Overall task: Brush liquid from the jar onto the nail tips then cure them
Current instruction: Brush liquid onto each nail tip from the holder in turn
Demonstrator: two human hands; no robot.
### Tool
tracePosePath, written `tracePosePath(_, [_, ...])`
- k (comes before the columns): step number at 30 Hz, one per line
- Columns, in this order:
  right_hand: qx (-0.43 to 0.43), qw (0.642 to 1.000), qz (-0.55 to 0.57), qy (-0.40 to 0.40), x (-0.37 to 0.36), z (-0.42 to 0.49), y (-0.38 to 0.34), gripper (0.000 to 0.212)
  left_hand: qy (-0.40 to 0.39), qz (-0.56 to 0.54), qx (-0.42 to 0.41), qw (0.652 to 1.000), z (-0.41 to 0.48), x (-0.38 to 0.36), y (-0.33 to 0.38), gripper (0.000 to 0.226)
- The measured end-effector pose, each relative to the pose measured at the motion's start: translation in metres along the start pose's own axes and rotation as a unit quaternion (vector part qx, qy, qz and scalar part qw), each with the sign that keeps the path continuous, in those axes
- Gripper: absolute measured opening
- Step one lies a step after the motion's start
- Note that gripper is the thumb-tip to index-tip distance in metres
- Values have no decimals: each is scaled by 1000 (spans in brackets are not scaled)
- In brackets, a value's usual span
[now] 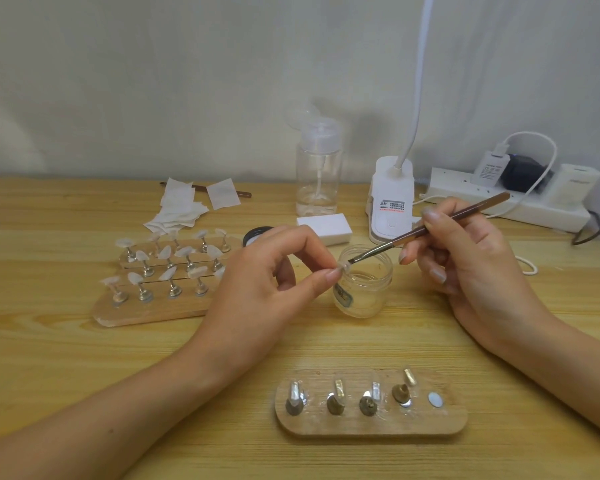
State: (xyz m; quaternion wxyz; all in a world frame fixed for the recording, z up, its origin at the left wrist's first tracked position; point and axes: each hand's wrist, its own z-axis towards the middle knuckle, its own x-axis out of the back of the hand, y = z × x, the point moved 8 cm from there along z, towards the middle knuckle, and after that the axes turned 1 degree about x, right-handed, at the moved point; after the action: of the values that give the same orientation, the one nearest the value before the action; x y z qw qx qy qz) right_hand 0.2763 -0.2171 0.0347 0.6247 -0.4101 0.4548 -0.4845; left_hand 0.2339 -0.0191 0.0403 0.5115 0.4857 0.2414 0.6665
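Observation:
My left hand (274, 282) pinches a small clear nail tip (344, 267) on its stand, held over the rim of the open glass jar (362, 289). My right hand (471, 261) grips a brown-handled brush (430, 226); its bristles touch the nail tip. The jar holds clear liquid and stands in the middle of the table. Close to me lies a wooden holder (371, 427) with several metal stands and one bare magnet spot at its right end. To the left, another wooden holder (146, 313) carries several nail tips on stands.
Behind the jar are its black lid (253, 235), a white block (324, 228), a clear pump bottle (317, 171) and a white clip lamp (390, 199). Paper wipes (181, 206) lie back left. A power strip (506, 202) with plugs runs along the back right.

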Motion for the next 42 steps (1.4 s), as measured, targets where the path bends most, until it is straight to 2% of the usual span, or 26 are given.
tracePosePath(4, [18, 999, 15, -41, -8, -1, -4, 21, 1, 1, 4, 1000, 0, 0, 0, 12])
tracePosePath(7, [-8, 1000, -3, -22, -5, 0, 1, 29, -1, -2, 3, 1000, 0, 0, 0, 13])
tracePosePath(11, [4, 1000, 11, -16, -2, 0, -1, 19, 1, -1, 3, 1000, 0, 0, 1, 14])
tracePosePath(14, [12, 999, 6, -44, -8, -1, -3, 23, 5, -1, 6, 1000, 0, 0, 0, 13])
tracePosePath(18, [-6, 1000, 7, -6, -1, 1, 1, 18, 5, 0, 7, 1000, 0, 0, 1, 12])
tracePosePath(22, [18, 999, 13, -36, -7, 0, -3, 22, 1, -1, 13, 1000, 0, -1, -1, 10])
tracePosePath(27, [5, 1000, 9, -5, -1, 0, -2, 16, -1, -6, 19, 1000, -1, -2, -1, 10])
tracePosePath(30, [24, 999, 6, -33, -7, -2, -6, 23, -4, -15, 27, 1000, -1, -3, -2, 10])
tracePosePath(35, [11, 1000, 4, 11, 2, -1, -3, 23, -6, -29, 39, 999, 0, -3, -3, 11])
tracePosePath(39, [40, 999, 0, -31, -7, -3, -9, 21, -5, -37, 50, 998, 0, -3, -5, 10])
tracePosePath(42, [22, 1000, -7, 6, -1, -2, -4, 18, -2, -39, 52, 998, 1, -3, -6, 13])
